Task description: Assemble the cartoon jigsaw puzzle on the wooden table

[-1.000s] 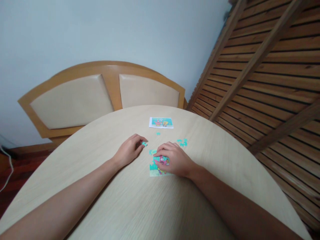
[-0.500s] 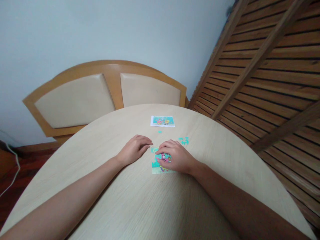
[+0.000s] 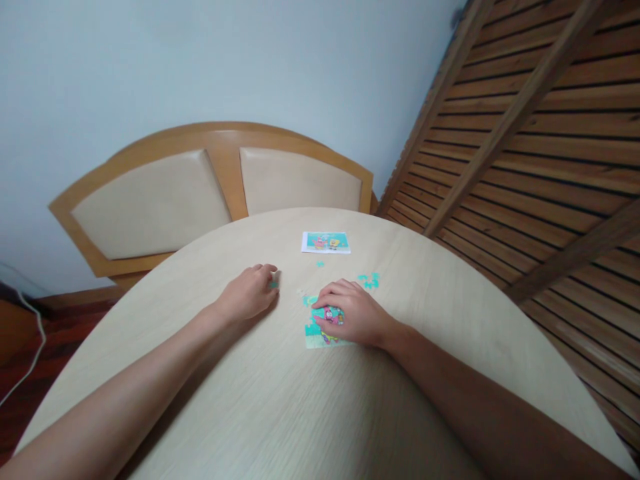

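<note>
My left hand point(image 3: 250, 291) is over the table left of the puzzle, fingers bent and apart from the thumb. A small teal puzzle piece point(image 3: 273, 284) shows between its fingertips; whether they touch it I cannot tell. My right hand point(image 3: 355, 313) rests on the right part of a partly joined jigsaw puzzle point(image 3: 315, 339), thumb and fingers apart, hiding that side. Pink and yellow cartoon figures on a teal ground show on the puzzle.
A picture card point(image 3: 327, 243) with similar cartoon figures lies farther back. One loose teal piece point(image 3: 321, 264) is below it, and several more pieces point(image 3: 370, 281) lie to the right. Beyond the round table point(image 3: 280, 413) stands a padded chair point(image 3: 155, 203); slatted wood point(image 3: 525, 153) is on the right.
My left hand has moved left, away from the puzzle, and a teal piece now shows at its fingertips. My right hand stays in place on the puzzle.
</note>
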Tool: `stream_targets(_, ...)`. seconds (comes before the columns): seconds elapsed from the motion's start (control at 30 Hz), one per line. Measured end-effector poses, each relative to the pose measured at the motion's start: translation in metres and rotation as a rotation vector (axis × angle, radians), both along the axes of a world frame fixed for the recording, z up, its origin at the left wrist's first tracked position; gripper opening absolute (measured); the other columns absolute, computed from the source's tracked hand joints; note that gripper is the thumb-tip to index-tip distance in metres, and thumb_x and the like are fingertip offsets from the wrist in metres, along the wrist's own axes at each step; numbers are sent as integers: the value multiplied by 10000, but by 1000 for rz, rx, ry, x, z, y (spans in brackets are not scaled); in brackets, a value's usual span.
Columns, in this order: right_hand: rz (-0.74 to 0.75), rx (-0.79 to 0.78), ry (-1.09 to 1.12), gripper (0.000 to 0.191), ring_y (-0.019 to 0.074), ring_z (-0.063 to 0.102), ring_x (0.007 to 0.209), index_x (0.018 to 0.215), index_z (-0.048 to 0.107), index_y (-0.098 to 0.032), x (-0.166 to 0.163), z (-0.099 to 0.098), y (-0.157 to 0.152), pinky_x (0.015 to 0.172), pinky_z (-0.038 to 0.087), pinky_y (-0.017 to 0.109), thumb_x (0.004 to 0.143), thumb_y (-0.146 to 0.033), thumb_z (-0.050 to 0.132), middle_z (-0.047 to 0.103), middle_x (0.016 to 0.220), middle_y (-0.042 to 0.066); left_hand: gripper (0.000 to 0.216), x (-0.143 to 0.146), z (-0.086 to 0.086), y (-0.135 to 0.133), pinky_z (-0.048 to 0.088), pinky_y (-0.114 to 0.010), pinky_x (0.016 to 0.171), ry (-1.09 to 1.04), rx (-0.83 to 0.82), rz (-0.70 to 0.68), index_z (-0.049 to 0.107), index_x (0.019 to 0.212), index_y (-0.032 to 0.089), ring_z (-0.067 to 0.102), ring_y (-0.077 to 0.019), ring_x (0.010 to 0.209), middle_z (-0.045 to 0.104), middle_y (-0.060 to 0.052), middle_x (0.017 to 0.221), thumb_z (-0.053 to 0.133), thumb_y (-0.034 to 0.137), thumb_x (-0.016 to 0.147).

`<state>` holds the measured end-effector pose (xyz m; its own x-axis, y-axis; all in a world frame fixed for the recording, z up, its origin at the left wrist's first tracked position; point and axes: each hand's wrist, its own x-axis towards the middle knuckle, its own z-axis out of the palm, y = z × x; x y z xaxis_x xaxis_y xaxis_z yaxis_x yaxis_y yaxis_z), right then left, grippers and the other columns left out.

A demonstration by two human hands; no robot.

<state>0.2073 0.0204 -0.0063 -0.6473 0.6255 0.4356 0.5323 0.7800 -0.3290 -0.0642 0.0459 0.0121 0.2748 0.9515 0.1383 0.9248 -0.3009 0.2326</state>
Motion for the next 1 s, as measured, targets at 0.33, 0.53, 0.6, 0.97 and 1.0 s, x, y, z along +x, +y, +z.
stream_targets(0.33,1,-4,6,169,215,630,950,974,746,-232,0,4,-1,878,461,364,820,-301,733,713,990,49,265,-6,-1,9,479,-295,678,-90,-107,-69,741,978,201,699,-224,758,769,-81,896,544,196,801)
stream_targets(0.53,2,-6,-8,177,215,631,956,981,746,-225,-1,4,0,881,462,362,822,-302,730,712,993,47,190,-4,4,2,422,-254,601,-151,-111,-165,732,857,208,628,-167,640,729,-39,778,550,203,803)
stream_targets(0.6,3,-9,-13,179,215,630,960,985,746,-224,-1,3,0,885,462,361,825,-303,727,711,996,48,182,-1,7,0,421,-250,604,-186,-126,-189,728,861,208,615,-160,643,722,-32,771,551,226,822)
stream_targets(0.97,-38,-16,4,174,220,667,943,992,732,-219,0,4,1,848,449,357,839,-300,728,756,976,41,231,26,8,-7,482,-255,669,-622,-325,-285,700,881,151,602,-135,681,710,-35,783,581,348,875)
stream_targets(1.0,-57,-22,23,176,217,675,941,1011,726,-217,-1,5,1,846,448,356,850,-288,718,762,977,40,222,29,8,-10,478,-253,660,-637,-328,-288,702,879,149,597,-133,673,704,-33,771,585,338,874)
